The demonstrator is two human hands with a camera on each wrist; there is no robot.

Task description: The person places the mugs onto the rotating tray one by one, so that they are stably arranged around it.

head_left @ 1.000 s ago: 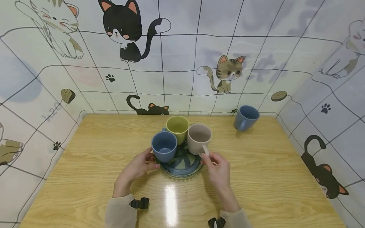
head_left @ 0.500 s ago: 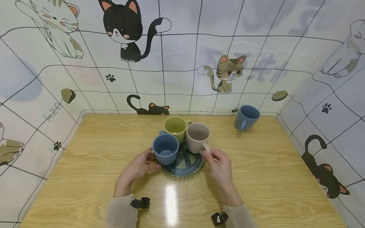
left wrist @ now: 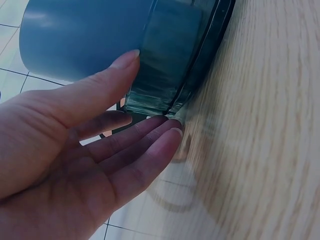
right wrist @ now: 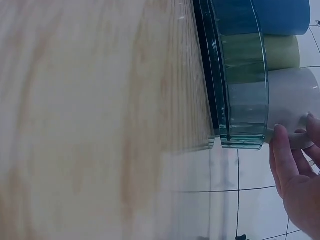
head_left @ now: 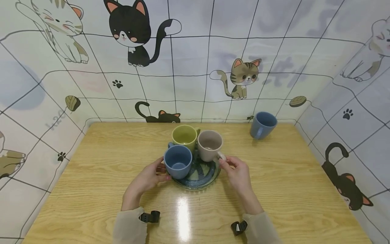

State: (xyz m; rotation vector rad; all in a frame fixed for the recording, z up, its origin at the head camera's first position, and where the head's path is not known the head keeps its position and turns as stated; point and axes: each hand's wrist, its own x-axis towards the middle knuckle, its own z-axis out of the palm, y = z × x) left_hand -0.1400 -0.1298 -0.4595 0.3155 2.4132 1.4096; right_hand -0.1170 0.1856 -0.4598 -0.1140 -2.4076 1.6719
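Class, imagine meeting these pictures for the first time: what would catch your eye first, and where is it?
Probably the cartoon-cat backdrop behind the wooden table. Next comes the round glass dish in the middle, holding a blue mug, a lime-green mug and a beige mug, whose handle the right grip pinches. A second blue mug stands apart at the table's back right.

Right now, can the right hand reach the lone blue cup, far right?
Likely yes: nothing stands between the right hand and the lone blue cup, but that hand holds the pale cup's handle.
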